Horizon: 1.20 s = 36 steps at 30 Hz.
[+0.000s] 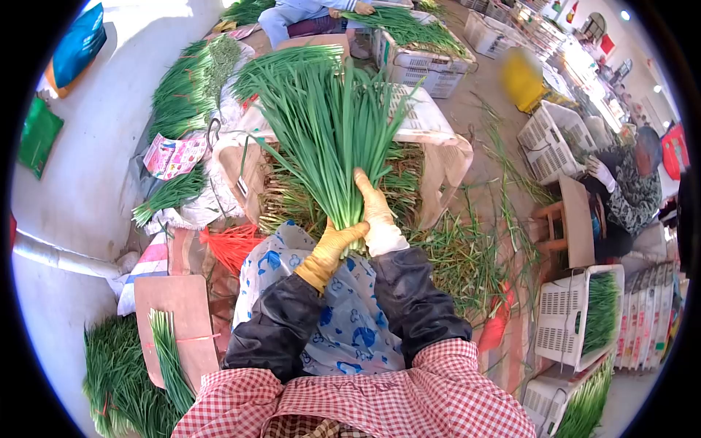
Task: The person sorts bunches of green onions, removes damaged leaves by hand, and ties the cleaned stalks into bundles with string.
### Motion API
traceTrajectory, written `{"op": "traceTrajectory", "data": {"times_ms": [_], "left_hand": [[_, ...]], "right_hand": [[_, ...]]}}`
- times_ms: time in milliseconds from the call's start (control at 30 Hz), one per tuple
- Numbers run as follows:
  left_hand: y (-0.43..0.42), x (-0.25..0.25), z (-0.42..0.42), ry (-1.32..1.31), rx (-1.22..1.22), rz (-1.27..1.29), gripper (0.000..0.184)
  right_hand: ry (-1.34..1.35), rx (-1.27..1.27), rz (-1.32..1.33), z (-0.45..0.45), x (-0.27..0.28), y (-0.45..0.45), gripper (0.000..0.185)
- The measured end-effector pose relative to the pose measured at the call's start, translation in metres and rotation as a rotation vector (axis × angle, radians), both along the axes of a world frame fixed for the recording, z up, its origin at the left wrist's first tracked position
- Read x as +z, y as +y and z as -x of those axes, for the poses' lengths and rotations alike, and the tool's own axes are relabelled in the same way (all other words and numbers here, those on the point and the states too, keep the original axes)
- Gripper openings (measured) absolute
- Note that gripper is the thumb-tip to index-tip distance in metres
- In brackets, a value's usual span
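Note:
A large bunch of long green stalks [328, 139] fans out upward, its pale lower ends gathered between my two gloved hands. My left hand [332, 248], in a yellow glove, is wrapped round the lower left of the bunch. On its right side my right hand [376, 212], in a yellow glove with a whitish cuff, closes on the stalks with the thumb pointing up. Under and behind the bunch is a whitish crate [447, 164] on its side, holding brownish stalks [288, 191]. A patterned blue and white apron [358, 328] covers my lap.
Red ties [232, 244] lie left of my lap. On a board [150, 343] at left rests a small tied bunch [169, 358]. Loose stalks [460, 255] litter the floor at right. Crates [562, 328] stand further right, near a seated person [635, 193]. Another person's legs [276, 25] show at the top.

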<state>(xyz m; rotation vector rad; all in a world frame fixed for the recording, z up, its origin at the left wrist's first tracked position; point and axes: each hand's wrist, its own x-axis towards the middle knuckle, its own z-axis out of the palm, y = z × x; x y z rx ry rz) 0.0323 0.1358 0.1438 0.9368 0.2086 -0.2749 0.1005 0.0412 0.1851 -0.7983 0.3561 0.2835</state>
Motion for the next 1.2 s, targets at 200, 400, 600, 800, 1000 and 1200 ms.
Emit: {"op": "traceTrajectory", "data": {"times_ms": [200,400,600,800,1000,1200], "left_hand": [[0.018,0.019,0.003,0.082,-0.162,0.069,0.036],[0.069,0.089,0.054,0.158,-0.339,-0.239,0.037],[0.119,0.113,0.173,0.368,-0.443,-0.403,0.033],[0.145,0.096,0.295,0.483,-0.405,-0.554,0.039],[0.176,0.079,0.351,0.483,-0.440,-0.855,0.053],[0.182,0.070,0.355,0.500,-0.503,-0.848,0.039]], "right_hand": [[-0.188,0.098,0.000,0.019,0.025,0.005,0.071],[-0.415,0.281,0.097,0.070,0.036,0.007,0.067],[-0.369,0.647,0.136,0.149,0.027,-0.039,0.052],[-0.156,0.589,0.449,0.230,-0.035,-0.145,0.039],[-0.140,0.205,1.323,0.285,-0.098,-0.245,0.021],[-0.126,0.036,1.055,0.284,-0.023,-0.224,0.016]]}}
